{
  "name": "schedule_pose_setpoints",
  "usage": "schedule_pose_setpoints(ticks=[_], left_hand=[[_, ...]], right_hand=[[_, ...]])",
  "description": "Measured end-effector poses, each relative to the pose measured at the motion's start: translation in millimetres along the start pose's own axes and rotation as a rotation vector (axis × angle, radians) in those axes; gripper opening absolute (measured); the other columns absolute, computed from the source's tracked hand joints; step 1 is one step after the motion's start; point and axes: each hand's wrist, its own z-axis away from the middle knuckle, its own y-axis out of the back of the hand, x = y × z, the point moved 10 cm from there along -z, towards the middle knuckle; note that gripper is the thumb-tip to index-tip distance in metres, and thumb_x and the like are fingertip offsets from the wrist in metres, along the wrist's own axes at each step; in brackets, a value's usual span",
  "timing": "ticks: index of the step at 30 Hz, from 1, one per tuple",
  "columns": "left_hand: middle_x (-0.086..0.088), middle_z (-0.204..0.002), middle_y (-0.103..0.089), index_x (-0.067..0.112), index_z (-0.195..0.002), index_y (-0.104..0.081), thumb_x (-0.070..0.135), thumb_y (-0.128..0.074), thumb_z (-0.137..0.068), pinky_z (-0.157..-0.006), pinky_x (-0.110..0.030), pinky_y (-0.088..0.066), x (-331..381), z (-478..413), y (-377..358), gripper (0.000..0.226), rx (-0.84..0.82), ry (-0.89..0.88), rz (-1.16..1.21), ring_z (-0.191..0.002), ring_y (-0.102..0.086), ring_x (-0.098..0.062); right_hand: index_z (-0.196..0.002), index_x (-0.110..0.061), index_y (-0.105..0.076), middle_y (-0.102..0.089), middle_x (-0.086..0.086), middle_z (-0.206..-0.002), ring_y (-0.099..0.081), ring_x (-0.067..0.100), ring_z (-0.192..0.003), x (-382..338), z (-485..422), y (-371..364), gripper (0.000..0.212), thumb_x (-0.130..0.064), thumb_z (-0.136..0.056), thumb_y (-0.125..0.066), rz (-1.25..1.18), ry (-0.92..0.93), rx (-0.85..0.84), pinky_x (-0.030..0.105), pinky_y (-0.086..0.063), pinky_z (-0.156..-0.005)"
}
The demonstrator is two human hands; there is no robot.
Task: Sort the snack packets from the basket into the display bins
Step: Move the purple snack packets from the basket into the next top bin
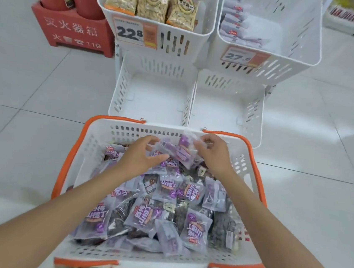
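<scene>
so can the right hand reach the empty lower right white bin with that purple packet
Probably yes: the right hand pinches the purple plastic snack packet by the far rim of the orange-handled white basket, and the lower right white slotted bin lies open-topped just beyond, nothing between.

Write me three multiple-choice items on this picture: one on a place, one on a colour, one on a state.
1. Where do the beige nut bags stand?
A. in the upper left white slotted bin
B. in a lower bin
C. on the floor

2. What colour are the handles of the white plastic basket?
A. green
B. orange
C. black

3. What is the right hand doing?
A. hanging idle
B. resting on the floor
C. pinching clear-and-purple snack packets

Answers:
1 A: the bags fill the bin that bears the 22.8 price tag.
2 B: orange bands run along the basket's rim.
3 C: its fingers close on the packets near the basket's far wall.
</scene>
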Motion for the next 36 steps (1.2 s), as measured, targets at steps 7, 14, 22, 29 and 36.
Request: schedule_pose_setpoints(ticks=[7, 14, 22, 29, 36], left_hand=[[-0.008, -0.109, -0.073, 0.009, -0.117, -0.062, 0.012, -0.086, -0.070, -0.080, -0.030, -0.060, -22, 2, -20, 0.053, -0.061, 0.274, 0.587, -0.096, -0.072, -0.022], [-0.015, -0.105, -0.073, 0.006, -0.114, -0.067, 0.009, -0.080, -0.080, -0.087, -0.039, -0.059, -46, 0, -4, 0.036, -0.012, 0.323, 0.542, -0.097, -0.071, -0.026], [-0.010, -0.092, -0.064, 0.010, -0.102, -0.063, 0.010, -0.068, -0.090, -0.066, -0.028, -0.057, -68, 5, 7, 0.013, 0.014, 0.404, 0.661, -0.082, -0.066, -0.018], [-0.004, -0.101, -0.073, 0.009, -0.117, -0.063, 0.011, -0.062, -0.095, -0.088, -0.034, -0.051, -71, 11, 11, 0.023, 0.052, 0.408, 0.662, -0.075, -0.073, -0.008], [-0.005, -0.121, -0.070, 0.018, -0.125, -0.060, 0.016, -0.059, -0.098, -0.101, -0.048, -0.049, -65, 19, 14, 0.027, 0.010, 0.399, 0.620, -0.109, -0.068, -0.021]], right_hand=[[-0.088, -0.011, -0.060, -0.071, 0.009, -0.094, -0.069, 0.025, -0.092, 16, 37, -62, 0.009, -0.016, -0.092, -0.066, -0.253, -0.208, -0.457, 0.040, -0.054, -0.094], [-0.146, -0.019, -0.038, -0.039, 0.003, -0.150, -0.038, 0.022, -0.138, 82, 62, -81, 0.066, -0.034, -0.089, -0.070, 0.412, -0.147, -0.639, 0.034, -0.035, -0.110], [-0.137, -0.028, -0.054, -0.056, 0.007, -0.136, -0.053, 0.028, -0.123, 91, 53, -109, 0.044, -0.024, -0.094, -0.063, 0.596, 0.054, -0.420, 0.040, -0.043, -0.103], [-0.151, -0.029, -0.030, -0.047, 0.004, -0.148, -0.057, 0.027, -0.117, 87, 37, -103, 0.070, -0.034, -0.092, -0.066, 0.477, -0.088, -0.457, 0.046, -0.040, -0.107], [-0.141, -0.027, -0.050, -0.057, 0.008, -0.137, -0.055, 0.029, -0.122, 82, 49, -123, 0.044, -0.030, -0.097, -0.056, 0.694, 0.113, -0.434, 0.043, -0.037, -0.109]])
